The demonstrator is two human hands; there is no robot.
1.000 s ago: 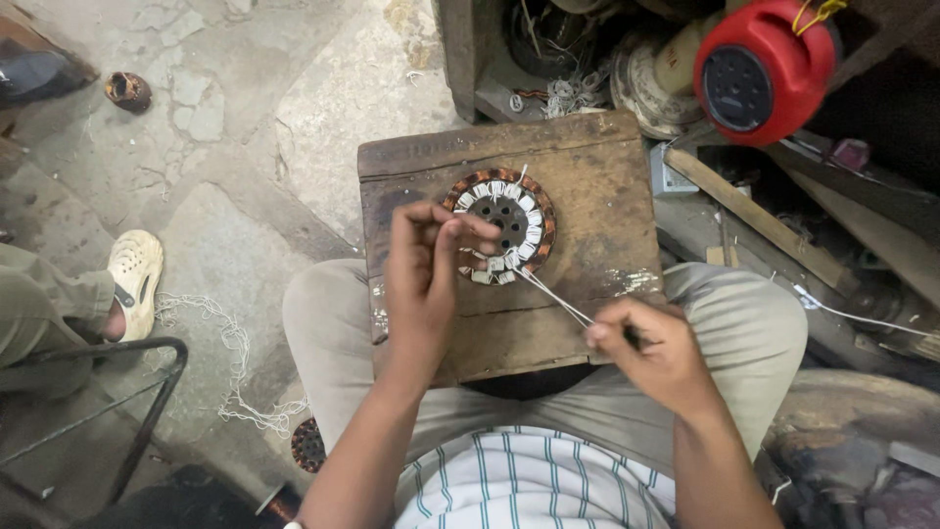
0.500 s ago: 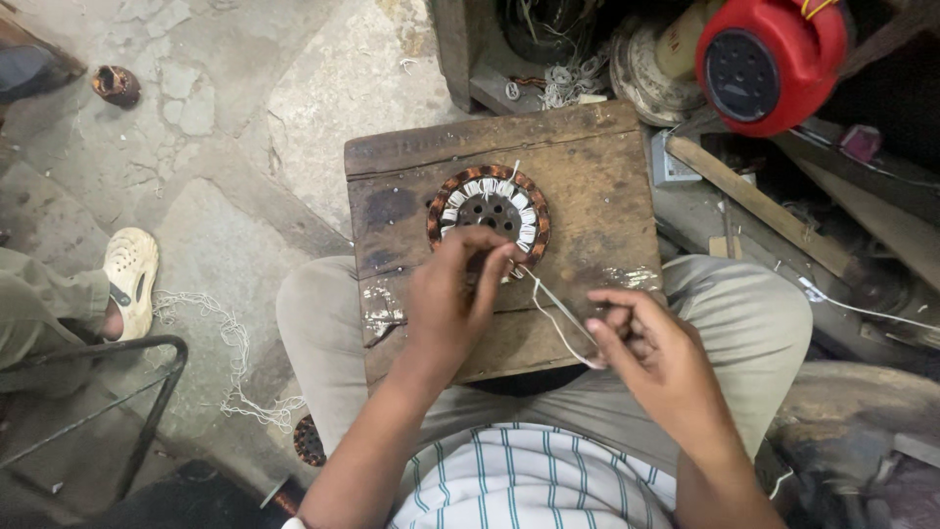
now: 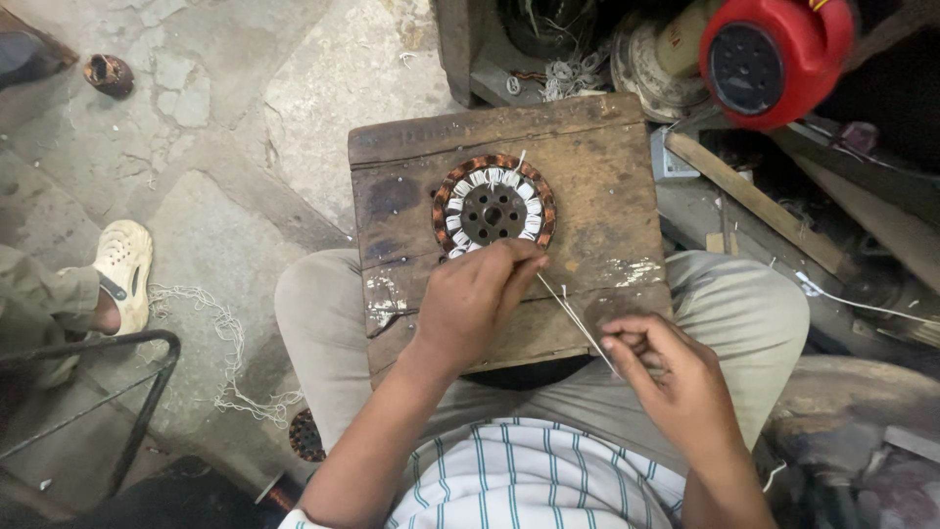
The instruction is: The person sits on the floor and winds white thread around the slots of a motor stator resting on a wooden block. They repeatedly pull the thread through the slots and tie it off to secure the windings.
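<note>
Round copper-wound stator [image 3: 494, 206], white slot liners, flat on wooden board, taut white thread [image 3: 578, 323] beside it

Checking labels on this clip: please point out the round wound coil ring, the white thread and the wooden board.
round wound coil ring [image 3: 494, 206], head view, dark metal centre.
white thread [image 3: 573, 315], head view, taut stretch between the hands.
wooden board [image 3: 597, 186], head view, bare top right of the ring.

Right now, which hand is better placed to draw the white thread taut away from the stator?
Probably the right hand: it pinches the white thread clear of the round stator, with free room. The left hand rests at the stator's near edge, on the wooden board.
</note>
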